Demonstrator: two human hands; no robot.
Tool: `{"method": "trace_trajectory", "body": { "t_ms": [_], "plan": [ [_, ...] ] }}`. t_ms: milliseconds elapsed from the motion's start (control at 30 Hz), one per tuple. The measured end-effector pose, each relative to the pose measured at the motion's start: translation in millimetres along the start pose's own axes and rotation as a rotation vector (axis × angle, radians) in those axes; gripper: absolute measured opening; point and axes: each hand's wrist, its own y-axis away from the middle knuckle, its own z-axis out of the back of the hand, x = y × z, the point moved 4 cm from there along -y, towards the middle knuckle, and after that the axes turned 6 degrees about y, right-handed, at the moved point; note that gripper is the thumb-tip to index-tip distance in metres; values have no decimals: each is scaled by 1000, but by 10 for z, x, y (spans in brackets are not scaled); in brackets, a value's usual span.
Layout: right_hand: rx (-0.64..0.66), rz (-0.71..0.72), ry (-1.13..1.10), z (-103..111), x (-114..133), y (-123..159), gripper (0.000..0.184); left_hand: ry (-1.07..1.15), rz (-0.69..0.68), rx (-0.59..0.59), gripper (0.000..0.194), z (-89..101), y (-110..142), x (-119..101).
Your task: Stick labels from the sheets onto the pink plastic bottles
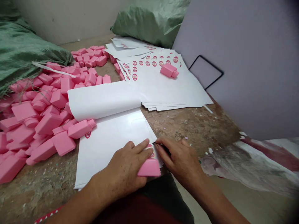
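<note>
My left hand (127,166) is wrapped around a pink plastic bottle (149,166) at the near edge of a white backing sheet (109,140). A round red sticker shows on the bottle near my fingertips. My right hand (179,158) is pinched beside the bottle, its fingertips on a thin dark tool (161,146) at the sheet's corner. A second pink bottle (80,129) lies on the sheet's left edge, with a red sticker under it.
A large heap of pink bottles (39,112) covers the left of the stone worktop. Sheets of round red stickers (149,62) with a pink bottle (169,70) on them lie at the back. Green sacks (149,18) sit behind. A grey board (245,62) stands at right.
</note>
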Motion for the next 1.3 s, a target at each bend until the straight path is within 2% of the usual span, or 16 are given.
{"method": "trace_trajectory", "body": {
  "t_ms": [633, 867, 933, 1000, 1167, 1233, 1300],
  "plan": [
    [-21, -13, -7, -14, 34, 4, 23, 13, 16, 32, 71, 10, -5, -13],
    [46, -124, -193, -66, -22, -25, 19, 61, 22, 24, 65, 6, -4, -15],
    [59, -178, -261, -51, -52, -19, 21, 155, 4, -18, 62, 35, 10, 12],
    [74, -211, -297, -33, -75, 0, 25, 368, 30, -105, 57, 92, 41, 84],
    [189, -123, -194, -37, -24, 98, 37, 1091, 235, -341, 41, 172, 133, 352],
    [242, -116, -212, -26, 7, 153, 38, 1270, 251, -411, 40, 164, 137, 402],
    [292, -126, -321, 18, 29, 209, 38, 1364, 251, -447, 41, 143, 124, 419]
  ]
}}
